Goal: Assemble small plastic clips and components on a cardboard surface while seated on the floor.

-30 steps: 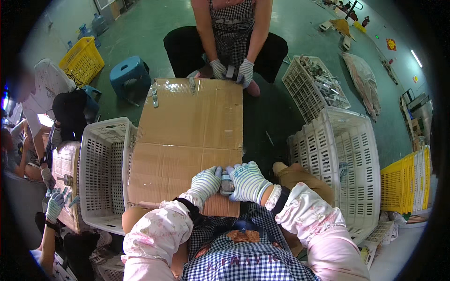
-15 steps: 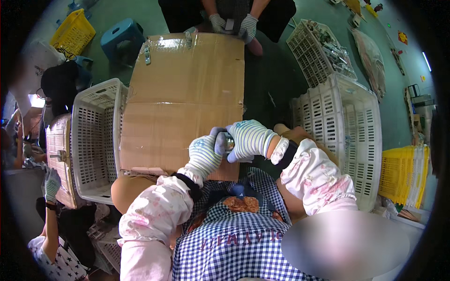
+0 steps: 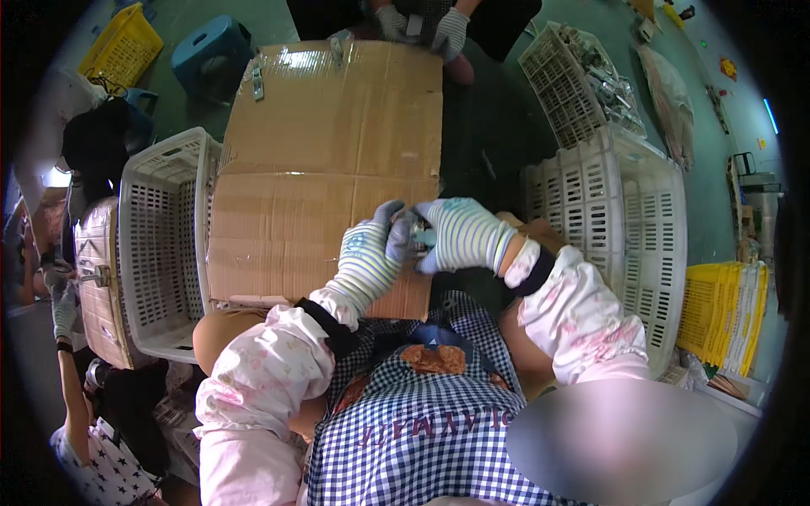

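Note:
Both striped gloves meet above the near edge of a cardboard surface [image 3: 329, 152]. A small shiny metal part [image 3: 419, 237] sits between them, mostly covered by fingers, so its exact kind is unclear. My left hand [image 3: 371, 251] pinches it from the left with thumb and fingers. From the right, my right hand [image 3: 464, 236] grips it, fingers curled around its side. Two similar-looking metal pieces lie at the cardboard's far end: one metal piece [image 3: 257, 82] by the left corner, another metal piece [image 3: 337, 52] near the far edge.
White plastic crates stand at the left [image 3: 164, 244] and right [image 3: 582, 198]. Farther right, another crate [image 3: 553, 80] holds many metal parts. Opposite me, a co-worker's gloved hand [image 3: 451, 34] is beside a small pale object [image 3: 413, 25]. Another person works at far left; a blue stool [image 3: 207, 55] stands behind.
My hands have drawn slightly apart around the metal part, and my right fingers have shifted on it. The co-worker's hands opposite have parted a little. The far-left person's gloved hand has moved farther away.

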Tool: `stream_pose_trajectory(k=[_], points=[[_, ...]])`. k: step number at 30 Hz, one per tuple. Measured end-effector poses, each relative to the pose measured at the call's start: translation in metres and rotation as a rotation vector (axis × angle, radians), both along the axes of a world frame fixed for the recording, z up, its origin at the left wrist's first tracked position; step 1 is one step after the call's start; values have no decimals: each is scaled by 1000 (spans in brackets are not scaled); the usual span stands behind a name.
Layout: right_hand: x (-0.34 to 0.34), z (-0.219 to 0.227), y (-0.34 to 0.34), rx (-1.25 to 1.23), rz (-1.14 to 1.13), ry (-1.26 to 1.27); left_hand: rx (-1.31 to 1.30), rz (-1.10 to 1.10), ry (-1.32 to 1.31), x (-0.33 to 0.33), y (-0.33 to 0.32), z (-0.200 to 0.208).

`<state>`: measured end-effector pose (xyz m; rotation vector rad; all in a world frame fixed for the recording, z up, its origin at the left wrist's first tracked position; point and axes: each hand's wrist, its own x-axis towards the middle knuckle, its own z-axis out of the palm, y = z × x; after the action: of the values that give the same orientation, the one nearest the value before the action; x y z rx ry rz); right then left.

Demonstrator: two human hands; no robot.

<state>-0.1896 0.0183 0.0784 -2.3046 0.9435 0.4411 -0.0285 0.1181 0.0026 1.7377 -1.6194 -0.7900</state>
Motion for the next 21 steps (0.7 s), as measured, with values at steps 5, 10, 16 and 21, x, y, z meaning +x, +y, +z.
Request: stream_pose_trajectory(k=[5,10,16,21], points=[[3,-8,-31,216,1,66,204,-76,-101,5,-18,1],[-3,-10,27,-648,60,-105,361,-75,-119,17,-52,3],[5,-8,-24,-276,-7,2,262,91,-3,1,-56,9],[4,-4,-79,161,-41,-138,-277,36,-345,-6,-61,-4]])
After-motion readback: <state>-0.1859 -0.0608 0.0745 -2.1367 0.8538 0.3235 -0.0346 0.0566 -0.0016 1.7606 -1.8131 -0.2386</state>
